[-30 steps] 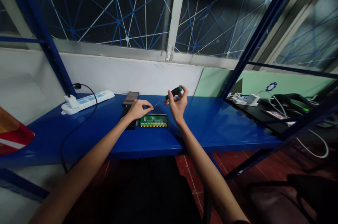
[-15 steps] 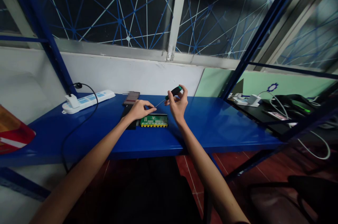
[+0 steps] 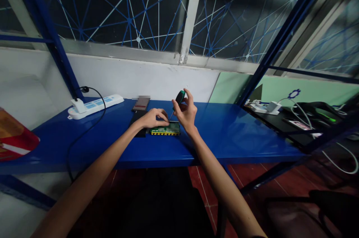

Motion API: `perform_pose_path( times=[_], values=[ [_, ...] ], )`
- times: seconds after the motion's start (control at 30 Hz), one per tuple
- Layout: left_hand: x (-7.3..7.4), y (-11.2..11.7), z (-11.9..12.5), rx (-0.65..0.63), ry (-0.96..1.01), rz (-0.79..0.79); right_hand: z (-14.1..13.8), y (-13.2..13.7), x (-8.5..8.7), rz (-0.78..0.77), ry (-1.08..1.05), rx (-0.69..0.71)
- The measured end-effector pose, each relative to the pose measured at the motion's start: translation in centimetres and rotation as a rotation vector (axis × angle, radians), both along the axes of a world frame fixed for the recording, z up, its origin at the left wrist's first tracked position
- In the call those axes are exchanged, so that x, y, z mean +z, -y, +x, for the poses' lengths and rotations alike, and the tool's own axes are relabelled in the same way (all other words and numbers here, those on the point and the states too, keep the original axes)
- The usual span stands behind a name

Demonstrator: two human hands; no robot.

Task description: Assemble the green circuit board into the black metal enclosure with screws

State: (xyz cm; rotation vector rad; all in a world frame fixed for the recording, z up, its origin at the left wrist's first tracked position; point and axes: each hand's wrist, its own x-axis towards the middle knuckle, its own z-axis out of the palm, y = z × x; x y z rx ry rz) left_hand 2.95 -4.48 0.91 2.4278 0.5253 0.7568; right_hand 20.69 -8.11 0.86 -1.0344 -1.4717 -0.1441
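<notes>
My right hand (image 3: 185, 114) grips a screwdriver (image 3: 180, 97) by its dark green and black handle. The screwdriver is tilted, its thin shaft pointing down and left to the circuit board. Beside the shaft's tip, my left hand (image 3: 153, 118) has its thumb and fingers pinched together over the board's upper edge; anything between the fingertips is too small to make out. The green circuit board (image 3: 166, 129) lies flat, with a row of yellow ports along its near side. Left of it is a flat black piece (image 3: 137, 118), partly covered by my left hand.
A phone-like flat object (image 3: 141, 103) lies behind my left hand. On the left of the blue table (image 3: 230, 133) is a white power strip (image 3: 97, 106) with a black cable (image 3: 86, 133). A red and orange item (image 3: 17, 137) sits at the left edge. Chargers and cables (image 3: 273, 108) lie right.
Both hands have come down toward the board with the screwdriver. The screwdriver now stands more upright, its tip at the board's upper edge. The view has shifted slightly.
</notes>
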Motion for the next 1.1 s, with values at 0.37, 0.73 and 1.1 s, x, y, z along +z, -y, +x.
perform_pose_path(
  times=[0.37,0.73,1.1],
  values=[
    [-0.63,-0.72,-0.39,-0.018,-0.063,-0.014,-0.87,0.34,-0.41,-0.023,0.155,0.028],
    [-0.58,-0.64,-0.38,-0.017,-0.074,-0.047,-0.88,0.36,-0.44,-0.031,0.138,0.055],
    [-0.76,-0.90,-0.50,-0.036,-0.078,-0.038,-1.06,1.01,-0.24,-0.045,0.150,0.099]
  ],
)
